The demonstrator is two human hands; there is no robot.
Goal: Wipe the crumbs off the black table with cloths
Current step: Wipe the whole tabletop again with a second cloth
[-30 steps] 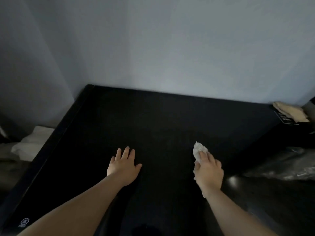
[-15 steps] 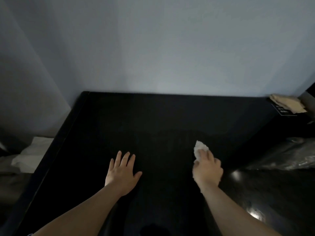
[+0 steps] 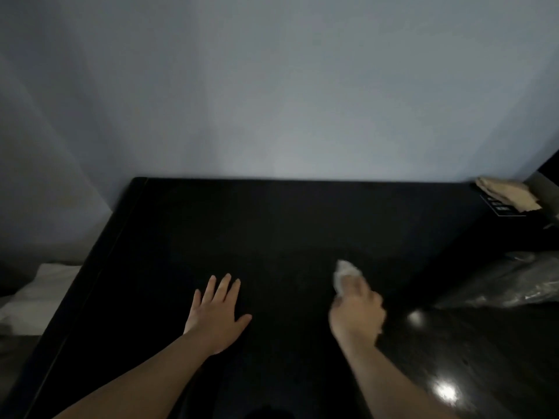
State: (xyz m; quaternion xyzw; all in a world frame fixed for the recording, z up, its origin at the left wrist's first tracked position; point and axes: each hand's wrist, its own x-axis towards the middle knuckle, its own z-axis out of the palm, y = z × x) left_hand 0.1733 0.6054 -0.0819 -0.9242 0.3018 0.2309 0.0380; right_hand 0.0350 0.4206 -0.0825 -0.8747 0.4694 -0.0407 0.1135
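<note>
Left hand (image 3: pixel 216 316) flat on black table (image 3: pixel 272 222) | right hand (image 3: pixel 357 313) grips white cloth (image 3: pixel 344 272) | corner label (image 3: pixel 499 207) writing unreadable

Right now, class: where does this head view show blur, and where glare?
Head view: the right hand and its white cloth are motion-blurred; the left hand lies sharp on the black table; two glare spots shine on the glossy surface at lower right.

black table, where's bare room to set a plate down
Widest bare stretch: the black table from the wall to both hands. Smaller gap between the left hand and the right hand holding the white cloth. Crowded only at the far right corner, by the tan cloth.
</note>
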